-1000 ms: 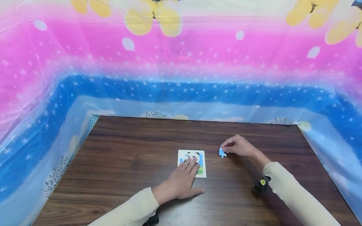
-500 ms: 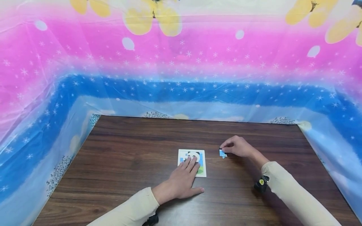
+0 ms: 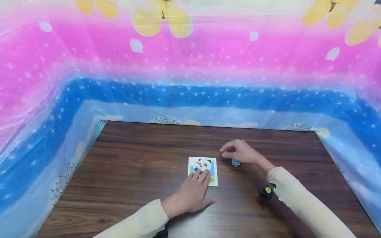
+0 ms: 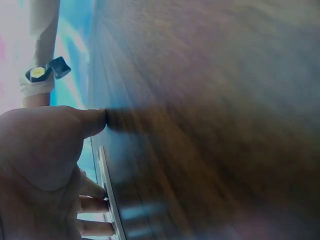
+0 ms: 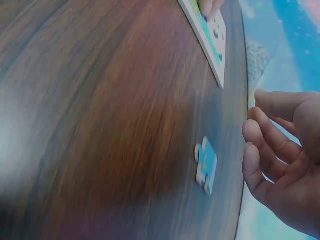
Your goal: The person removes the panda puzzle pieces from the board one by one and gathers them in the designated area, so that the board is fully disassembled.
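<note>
A square panda jigsaw puzzle (image 3: 215, 162) in a white frame lies flat on the table. My left hand (image 3: 194, 195) rests on its lower part with the fingers straight and the thumb out on the wood, covering some of the picture. To the right of the frame, a blue jigsaw piece (image 3: 235, 162) lies loose on the table; its knobbed edge shows in the right wrist view. My right hand (image 3: 241, 152) hovers just beyond that piece, fingers loosely bent, thumb and fingertips apart with nothing between them.
The dark wooden table (image 3: 134, 158) is bordered at the back and sides by a printed pink and blue cloth (image 3: 190, 66). A small black camera (image 3: 268, 191) is strapped at the right wrist.
My right hand has let go of the blue jigsaw piece and moved left, leaving it on the table. My left hand has slid slightly down the puzzle, uncovering more of the panda's face.
</note>
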Demonstrator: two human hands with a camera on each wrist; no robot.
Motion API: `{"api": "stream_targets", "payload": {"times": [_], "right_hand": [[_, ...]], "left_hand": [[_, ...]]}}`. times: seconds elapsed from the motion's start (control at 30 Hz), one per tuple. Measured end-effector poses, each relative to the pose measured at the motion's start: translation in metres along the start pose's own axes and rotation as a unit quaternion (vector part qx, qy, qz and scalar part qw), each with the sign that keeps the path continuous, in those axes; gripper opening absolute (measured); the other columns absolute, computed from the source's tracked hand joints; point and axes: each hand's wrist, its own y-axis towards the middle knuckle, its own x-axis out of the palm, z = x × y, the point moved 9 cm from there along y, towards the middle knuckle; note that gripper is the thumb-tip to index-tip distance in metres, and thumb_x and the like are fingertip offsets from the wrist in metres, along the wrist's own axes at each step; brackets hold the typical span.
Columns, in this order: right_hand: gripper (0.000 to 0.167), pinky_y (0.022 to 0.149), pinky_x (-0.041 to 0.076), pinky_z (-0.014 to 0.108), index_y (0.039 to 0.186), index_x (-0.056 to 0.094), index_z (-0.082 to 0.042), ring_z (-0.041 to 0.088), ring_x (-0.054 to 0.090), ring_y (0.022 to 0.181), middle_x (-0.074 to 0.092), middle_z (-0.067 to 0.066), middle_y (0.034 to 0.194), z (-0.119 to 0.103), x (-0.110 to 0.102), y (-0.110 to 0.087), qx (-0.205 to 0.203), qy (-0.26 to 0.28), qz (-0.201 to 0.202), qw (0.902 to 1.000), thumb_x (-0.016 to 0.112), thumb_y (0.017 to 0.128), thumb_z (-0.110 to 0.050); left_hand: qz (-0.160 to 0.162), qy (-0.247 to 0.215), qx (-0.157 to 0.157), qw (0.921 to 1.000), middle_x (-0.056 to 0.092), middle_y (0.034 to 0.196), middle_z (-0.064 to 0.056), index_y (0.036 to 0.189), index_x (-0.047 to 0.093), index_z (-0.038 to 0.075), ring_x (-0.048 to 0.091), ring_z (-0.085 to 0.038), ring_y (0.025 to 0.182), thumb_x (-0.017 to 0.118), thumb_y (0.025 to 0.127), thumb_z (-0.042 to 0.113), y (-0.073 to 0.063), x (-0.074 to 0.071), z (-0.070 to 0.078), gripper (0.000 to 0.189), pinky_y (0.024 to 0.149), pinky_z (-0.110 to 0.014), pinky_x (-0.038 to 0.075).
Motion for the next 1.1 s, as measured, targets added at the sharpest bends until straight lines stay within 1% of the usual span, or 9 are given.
{"api": "stream_targets", "payload": {"times": [0.13, 0.23, 0.33, 0.47, 0.6, 0.8, 0.97, 1.1], "right_hand": [[0.018, 0.072, 0.054, 0.032, 0.114, 0.077, -0.012, 0.01, 0.063, 0.076, 0.075, -0.005, 0.1, -0.013, 0.011, 0.011, -0.023, 0.006, -0.005, 0.9997, 0.071, 0.098, -0.018], [0.017, 0.07, 0.053, 0.03, 0.113, 0.078, -0.013, 0.01, 0.062, 0.074, 0.074, -0.007, 0.096, -0.022, 0.019, 0.019, -0.03, 0.013, -0.01, 0.9994, 0.071, 0.098, -0.018], [0.016, 0.071, 0.054, 0.028, 0.112, 0.078, -0.015, 0.008, 0.063, 0.077, 0.073, -0.009, 0.094, -0.03, 0.027, 0.028, -0.042, 0.021, -0.017, 0.9987, 0.071, 0.098, -0.018], [0.016, 0.073, 0.054, 0.028, 0.112, 0.077, -0.014, 0.007, 0.063, 0.079, 0.071, -0.01, 0.092, -0.04, 0.038, 0.037, -0.056, 0.027, -0.028, 0.9977, 0.07, 0.098, -0.016], [0.017, 0.071, 0.053, 0.027, 0.113, 0.077, -0.013, 0.007, 0.062, 0.076, 0.071, -0.01, 0.09, -0.05, 0.047, 0.045, -0.068, 0.023, -0.039, 0.9966, 0.07, 0.098, -0.015], [0.016, 0.073, 0.054, 0.025, 0.111, 0.079, -0.013, 0.003, 0.064, 0.079, 0.073, -0.007, 0.095, -0.058, 0.058, 0.052, -0.093, -0.001, -0.053, 0.9942, 0.07, 0.098, -0.015], [0.014, 0.07, 0.054, 0.024, 0.108, 0.081, -0.015, 0.003, 0.062, 0.079, 0.07, -0.008, 0.094, -0.061, 0.061, 0.054, -0.111, -0.024, -0.055, 0.992, 0.071, 0.097, -0.015], [0.013, 0.069, 0.053, 0.024, 0.106, 0.082, -0.016, 0.003, 0.06, 0.077, 0.069, -0.007, 0.095, -0.065, 0.064, 0.055, -0.134, -0.027, -0.064, 0.9885, 0.072, 0.097, -0.014]], "left_hand": [[0.002, -0.004, -0.005, 1.0, 0.031, 0.166, -0.01, 0.159, 0.034, 0.005, 0.034, -0.033, 0.15, 0.045, 0.1, 0.067, 0.002, -0.002, 0.001, 0.086, 0.119, -0.046, 0.036], [0.007, -0.011, -0.01, 0.9999, 0.031, 0.166, -0.009, 0.157, 0.038, 0.006, 0.037, -0.034, 0.148, 0.043, 0.1, 0.067, 0.003, -0.004, 0.0, 0.084, 0.116, -0.048, 0.038], [0.01, -0.015, -0.016, 0.9997, 0.029, 0.167, -0.007, 0.156, 0.04, 0.007, 0.038, -0.034, 0.147, 0.043, 0.1, 0.067, 0.005, -0.004, -0.001, 0.082, 0.115, -0.049, 0.039], [0.023, -0.014, -0.021, 0.9994, 0.035, 0.165, -0.007, 0.154, 0.043, 0.009, 0.04, -0.032, 0.146, 0.045, 0.1, 0.066, 0.006, -0.006, -0.001, 0.078, 0.115, -0.048, 0.039], [0.035, -0.018, -0.018, 0.9991, 0.038, 0.163, -0.008, 0.15, 0.046, 0.008, 0.039, -0.031, 0.147, 0.048, 0.1, 0.064, 0.007, -0.008, -0.001, 0.075, 0.117, -0.047, 0.037], [0.013, -0.042, -0.011, 0.999, 0.028, 0.168, -0.009, 0.155, 0.04, 0.007, 0.032, -0.033, 0.151, 0.048, 0.101, 0.062, 0.006, -0.002, -0.001, 0.078, 0.118, -0.053, 0.035], [0.007, -0.033, -0.012, 0.9994, 0.026, 0.169, -0.007, 0.157, 0.039, 0.009, 0.031, -0.031, 0.152, 0.046, 0.101, 0.064, 0.007, 0.001, -0.001, 0.079, 0.118, -0.053, 0.035], [0.006, -0.024, -0.015, 0.9996, 0.026, 0.169, -0.007, 0.158, 0.038, 0.009, 0.031, -0.03, 0.152, 0.045, 0.101, 0.065, 0.007, 0.002, -0.002, 0.079, 0.118, -0.052, 0.035]]}}
